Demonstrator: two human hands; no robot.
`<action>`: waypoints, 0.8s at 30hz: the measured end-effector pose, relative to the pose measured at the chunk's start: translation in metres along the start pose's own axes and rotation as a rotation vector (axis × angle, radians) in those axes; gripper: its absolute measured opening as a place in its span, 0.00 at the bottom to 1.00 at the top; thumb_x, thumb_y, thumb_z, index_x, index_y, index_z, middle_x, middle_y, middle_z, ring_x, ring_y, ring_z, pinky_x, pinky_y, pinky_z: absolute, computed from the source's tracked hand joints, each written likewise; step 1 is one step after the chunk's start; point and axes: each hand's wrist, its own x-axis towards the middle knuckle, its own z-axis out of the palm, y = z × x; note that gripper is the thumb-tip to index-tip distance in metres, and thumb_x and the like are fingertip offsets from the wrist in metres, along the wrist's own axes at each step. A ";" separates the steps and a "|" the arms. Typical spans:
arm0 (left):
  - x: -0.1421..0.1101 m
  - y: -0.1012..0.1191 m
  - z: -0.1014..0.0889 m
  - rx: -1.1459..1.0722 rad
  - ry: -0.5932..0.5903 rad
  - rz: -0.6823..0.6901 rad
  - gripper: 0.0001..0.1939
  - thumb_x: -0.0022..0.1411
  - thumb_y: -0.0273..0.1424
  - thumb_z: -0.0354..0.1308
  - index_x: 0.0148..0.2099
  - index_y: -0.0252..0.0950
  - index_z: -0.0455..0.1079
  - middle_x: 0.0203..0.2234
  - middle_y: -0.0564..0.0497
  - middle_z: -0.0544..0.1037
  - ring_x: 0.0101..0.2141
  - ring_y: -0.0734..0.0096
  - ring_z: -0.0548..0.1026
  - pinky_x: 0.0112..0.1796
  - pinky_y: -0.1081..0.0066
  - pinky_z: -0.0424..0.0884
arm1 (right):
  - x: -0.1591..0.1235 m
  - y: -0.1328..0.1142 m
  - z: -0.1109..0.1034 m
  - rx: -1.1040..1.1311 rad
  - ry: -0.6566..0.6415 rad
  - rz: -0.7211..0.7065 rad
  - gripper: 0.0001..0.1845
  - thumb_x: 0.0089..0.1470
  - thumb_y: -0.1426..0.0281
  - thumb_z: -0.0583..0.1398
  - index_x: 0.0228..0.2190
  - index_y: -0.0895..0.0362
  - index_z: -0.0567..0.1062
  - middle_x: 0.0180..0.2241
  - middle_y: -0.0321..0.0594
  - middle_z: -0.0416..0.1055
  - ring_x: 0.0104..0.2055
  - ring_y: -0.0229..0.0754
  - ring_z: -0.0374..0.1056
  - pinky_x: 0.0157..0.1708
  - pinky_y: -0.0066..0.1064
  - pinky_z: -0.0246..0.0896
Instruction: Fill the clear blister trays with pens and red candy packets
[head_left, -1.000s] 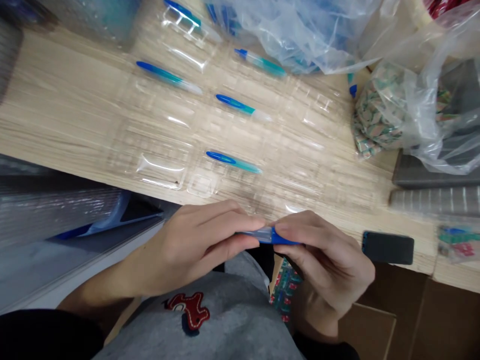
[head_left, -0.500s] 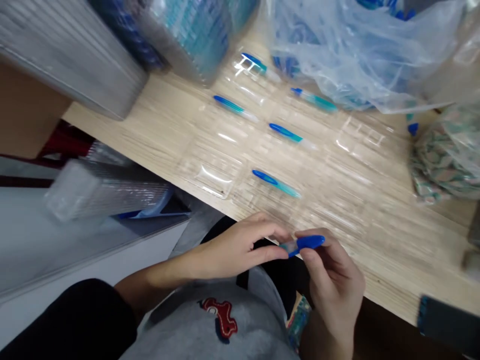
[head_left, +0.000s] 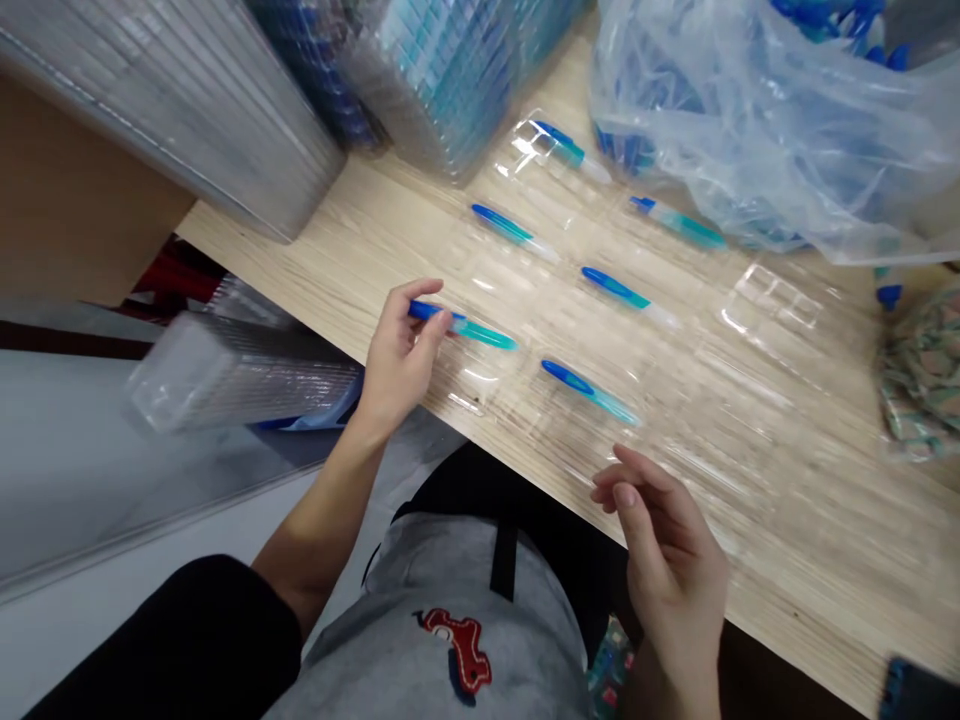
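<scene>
My left hand (head_left: 409,350) pinches a blue and turquoise pen (head_left: 486,334) by its blue end, over a clear plastic tray (head_left: 469,385) near the table's front edge. My right hand (head_left: 664,540) hovers at the front edge with its fingers apart and nothing in them. Between the hands, another pen (head_left: 589,391) lies in a clear tray. Farther back are more pens of the same kind: one at the left (head_left: 512,232), one in the middle (head_left: 626,296), one at the rear (head_left: 571,150) and one by the bag (head_left: 677,222).
A plastic bag (head_left: 705,130) of blue parts stands at the back right, a bag of patterned pieces (head_left: 926,370) right of it. Stacked clear trays (head_left: 180,110) rise at the left, beside a filled stack (head_left: 442,90). A dark object (head_left: 919,690) lies at the front right.
The pen that was between both hands has moved left and away from me in my left hand. My right hand has let go of it and its fingers have opened.
</scene>
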 end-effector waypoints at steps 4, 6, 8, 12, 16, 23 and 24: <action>0.018 -0.019 0.000 0.299 -0.028 0.097 0.07 0.65 0.36 0.55 0.42 0.43 0.72 0.36 0.50 0.75 0.40 0.63 0.71 0.49 0.58 0.65 | 0.001 0.002 -0.002 -0.060 0.030 0.015 0.13 0.60 0.69 0.59 0.47 0.47 0.74 0.33 0.32 0.74 0.33 0.31 0.71 0.34 0.21 0.70; 0.021 -0.024 0.001 0.404 -0.027 0.122 0.06 0.64 0.36 0.56 0.40 0.45 0.74 0.39 0.48 0.74 0.44 0.59 0.69 0.51 0.54 0.61 | 0.001 0.004 -0.003 -0.079 0.040 0.018 0.13 0.60 0.68 0.59 0.47 0.47 0.74 0.33 0.33 0.74 0.32 0.31 0.71 0.33 0.21 0.70; 0.021 -0.028 0.001 0.444 -0.012 0.149 0.05 0.62 0.36 0.58 0.39 0.44 0.75 0.44 0.47 0.72 0.46 0.56 0.68 0.51 0.53 0.61 | 0.000 0.007 -0.004 -0.101 0.055 0.014 0.13 0.60 0.68 0.59 0.47 0.48 0.74 0.33 0.33 0.74 0.32 0.32 0.71 0.33 0.22 0.70; 0.018 -0.028 0.000 0.396 0.040 0.171 0.07 0.66 0.34 0.54 0.44 0.42 0.72 0.44 0.46 0.72 0.46 0.61 0.69 0.50 0.58 0.63 | -0.001 0.017 -0.006 -0.233 0.161 -0.055 0.13 0.60 0.70 0.59 0.47 0.50 0.74 0.34 0.35 0.75 0.34 0.34 0.72 0.36 0.27 0.69; 0.015 -0.026 -0.002 0.446 0.045 0.174 0.09 0.68 0.32 0.49 0.42 0.40 0.71 0.37 0.49 0.77 0.41 0.65 0.73 0.51 0.59 0.61 | 0.002 0.025 -0.009 -0.441 0.238 -0.273 0.12 0.58 0.74 0.59 0.45 0.53 0.74 0.37 0.39 0.75 0.40 0.39 0.72 0.40 0.31 0.67; 0.029 0.000 -0.003 0.345 0.207 0.288 0.10 0.67 0.32 0.49 0.44 0.39 0.71 0.39 0.48 0.77 0.44 0.66 0.74 0.49 0.62 0.67 | -0.020 0.054 -0.037 -0.658 0.437 -0.433 0.17 0.55 0.78 0.61 0.47 0.54 0.74 0.43 0.45 0.73 0.47 0.48 0.70 0.48 0.45 0.62; 0.034 0.009 -0.001 0.317 0.196 0.343 0.10 0.67 0.32 0.49 0.44 0.40 0.71 0.39 0.49 0.77 0.44 0.66 0.74 0.48 0.62 0.68 | -0.027 0.061 -0.044 -0.694 0.490 -0.437 0.18 0.55 0.79 0.60 0.47 0.53 0.73 0.44 0.45 0.73 0.47 0.49 0.69 0.50 0.48 0.61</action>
